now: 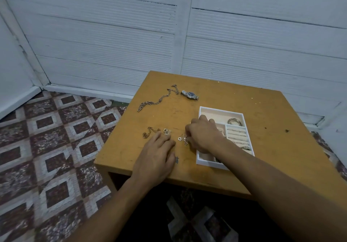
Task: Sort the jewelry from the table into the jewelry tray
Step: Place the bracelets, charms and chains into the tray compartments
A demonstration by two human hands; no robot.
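A white jewelry tray (201, 110) with several compartments sits on the right of the wooden table (244, 101); rings and a coiled silver chain (234, 122) lie in it. My right hand (203, 133) is at the tray's left edge, its fingers curled and pinching a thin necklace with heart pendants (181, 138) on the table. My left hand (156, 157) rests flat on the table, fingertips next to a small ornate ring (166, 131) and a short gold chain (149, 132). A long chain (155, 99) and a wristwatch (190, 94) lie farther back.
The table's near edge runs just under my wrists. A patterned tile floor (52, 147) lies to the left and a white panelled wall (169, 35) stands behind the table.
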